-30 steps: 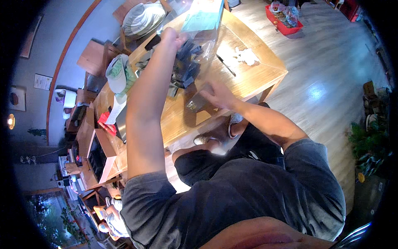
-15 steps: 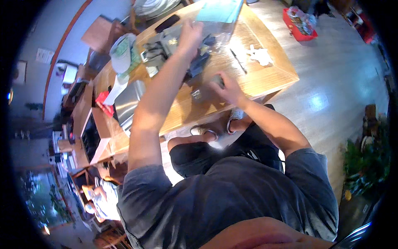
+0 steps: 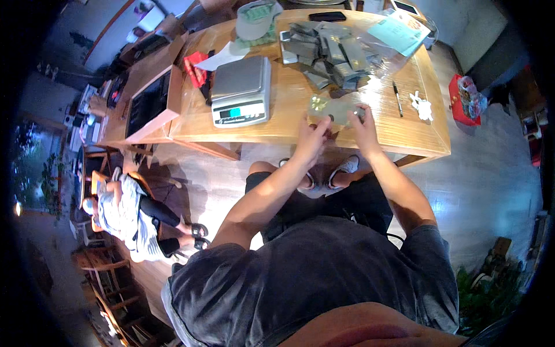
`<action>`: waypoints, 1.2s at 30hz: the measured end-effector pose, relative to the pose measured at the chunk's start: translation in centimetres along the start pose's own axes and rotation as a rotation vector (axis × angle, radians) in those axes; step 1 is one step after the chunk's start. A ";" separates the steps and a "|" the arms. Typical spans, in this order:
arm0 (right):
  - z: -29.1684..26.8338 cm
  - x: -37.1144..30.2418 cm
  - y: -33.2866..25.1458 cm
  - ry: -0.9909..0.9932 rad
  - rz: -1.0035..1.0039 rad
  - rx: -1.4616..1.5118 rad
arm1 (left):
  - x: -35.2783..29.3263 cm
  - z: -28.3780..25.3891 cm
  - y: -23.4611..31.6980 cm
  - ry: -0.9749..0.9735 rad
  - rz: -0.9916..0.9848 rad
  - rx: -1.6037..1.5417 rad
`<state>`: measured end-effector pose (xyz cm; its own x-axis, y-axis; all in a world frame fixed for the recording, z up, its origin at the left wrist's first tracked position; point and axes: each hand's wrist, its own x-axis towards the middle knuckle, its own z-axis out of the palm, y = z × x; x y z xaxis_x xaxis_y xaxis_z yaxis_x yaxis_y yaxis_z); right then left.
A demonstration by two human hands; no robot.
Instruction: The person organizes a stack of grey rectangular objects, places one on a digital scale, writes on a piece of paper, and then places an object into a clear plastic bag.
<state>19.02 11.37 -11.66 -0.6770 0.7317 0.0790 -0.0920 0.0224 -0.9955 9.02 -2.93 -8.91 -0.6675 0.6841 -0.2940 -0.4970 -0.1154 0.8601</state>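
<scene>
Close to the table's front edge, my left hand (image 3: pixel 313 137) and my right hand (image 3: pixel 365 132) face each other across a small greyish pouch (image 3: pixel 342 111). Gold marks show at the pouch's far left. My right thumb and fingers pinch its right side, while my left fingers are closed at its lower left edge. Beyond my hands lies a heap of similar dark grey pouches (image 3: pixel 335 51). A silver scale (image 3: pixel 240 87) with a lit display stands left of my left hand.
Right of the heap are a transparent bag with a light blue sheet (image 3: pixel 399 33), a black pen (image 3: pixel 398 98) and crumpled white scraps (image 3: pixel 421 107). Far left stands an open cardboard box (image 3: pixel 173 101). A person (image 3: pixel 139 214) sits at left; a red bin (image 3: pixel 464 101) is on the floor.
My left hand has come back from the pouch heap to beside my right hand, and both now hold one pouch. The view has swung left, bringing the whole scale into sight.
</scene>
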 end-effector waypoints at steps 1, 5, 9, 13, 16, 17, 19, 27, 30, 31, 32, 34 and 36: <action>1.2 -0.9 -0.4 -0.047 0.041 -0.040 | 0.3 -0.6 0.4 -0.020 -0.004 -0.045; 2.3 -1.6 -3.5 -0.046 -0.104 -0.402 | 3.9 -3.8 0.6 -0.016 0.181 0.121; -4.7 3.1 -4.6 0.244 -0.496 -1.143 | 9.5 -7.2 0.8 0.056 0.534 0.635; -10.3 4.3 -3.8 0.281 -0.129 -1.419 | 8.3 -5.1 4.3 -0.024 0.296 0.827; -11.0 5.5 -2.6 0.275 -0.179 -1.345 | 9.9 -6.4 4.3 0.009 0.305 0.871; -10.9 5.3 -2.1 0.281 -0.187 -1.321 | 9.2 -6.2 4.8 0.026 0.278 0.896; -10.6 5.7 -1.4 0.294 -0.217 -1.309 | 8.6 -6.6 5.0 0.135 0.435 1.138; -11.1 5.2 0.7 0.492 -0.224 -1.256 | 11.9 -11.1 17.7 0.399 0.686 1.081; -12.1 4.7 0.6 0.534 -0.183 -1.267 | 20.5 -18.3 19.5 0.510 0.635 0.836; -11.9 5.0 0.3 0.538 -0.188 -1.265 | 23.5 -22.4 20.4 0.467 0.548 0.811; -11.3 5.0 -0.2 0.520 -0.169 -1.282 | 26.1 -26.6 21.7 0.436 0.465 0.795; -7.0 6.9 -1.9 0.459 -0.224 -1.137 | 25.8 -38.5 31.2 0.375 0.757 0.786; -6.9 7.1 -1.6 0.452 -0.218 -1.142 | 26.9 -39.9 30.8 0.444 0.616 0.586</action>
<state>19.37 21.22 -9.88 -0.3954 0.8018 0.4481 0.6689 0.5857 -0.4578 -46.39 -16.85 -6.98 -0.9282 0.2740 0.2519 0.2873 0.0972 0.9529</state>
